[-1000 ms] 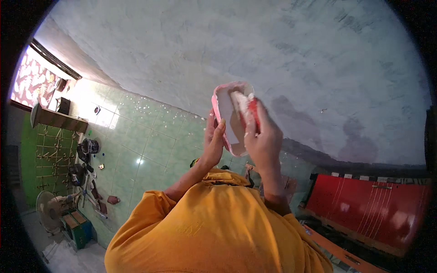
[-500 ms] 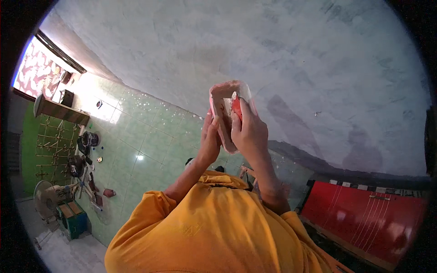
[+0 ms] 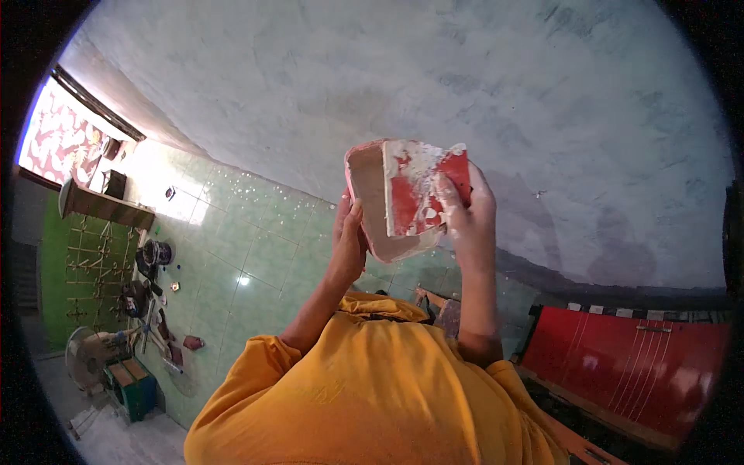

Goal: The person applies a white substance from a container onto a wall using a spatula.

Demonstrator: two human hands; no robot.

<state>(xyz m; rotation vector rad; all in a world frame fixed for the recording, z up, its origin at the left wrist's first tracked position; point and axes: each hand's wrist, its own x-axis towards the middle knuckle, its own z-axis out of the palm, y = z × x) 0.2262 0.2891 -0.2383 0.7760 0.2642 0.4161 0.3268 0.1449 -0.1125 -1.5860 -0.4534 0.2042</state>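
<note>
My left hand [image 3: 348, 236] grips a pale pink, rounded rectangular container [image 3: 364, 186] by its left side, with its inside toward me and a grey coating in it. My right hand [image 3: 474, 209] holds a flat red square scraper [image 3: 407, 198] smeared with white paste, thumb on its face and fingers round the right edge. The scraper lies over the right part of the container's opening, hiding much of it. My yellow sleeves and shirt fill the lower middle.
A grey plastered wall [image 3: 558, 93] fills the top. The green tiled floor [image 3: 232, 232] has white spatters. At left are a fan [image 3: 81, 356], green crate [image 3: 130, 395], buckets [image 3: 157, 252] and scattered tools. A red panel [image 3: 620, 356] is at lower right, a bright opening [image 3: 58, 132] at upper left.
The red scraper has turned from edge-on inside the container to flat facing me, further right over the opening. My right hand moved right, and the container shifted slightly left.
</note>
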